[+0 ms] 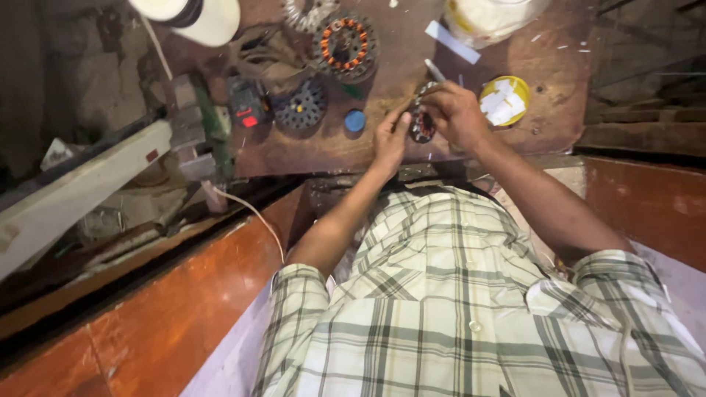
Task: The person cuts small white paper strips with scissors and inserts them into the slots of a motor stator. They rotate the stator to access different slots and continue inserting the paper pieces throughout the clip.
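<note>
Warm, dim light is falling from above onto the table (309, 147), leaving the left corner lying in deep shadow. Wide-angle distortion is bending the edges, and fine detail is looking soft.

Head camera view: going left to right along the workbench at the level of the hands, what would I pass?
Black tool with red button → dark slotted disc → blue cap → left hand → small wound ring held between both hands → right hand → yellow lid with white scraps.
</note>
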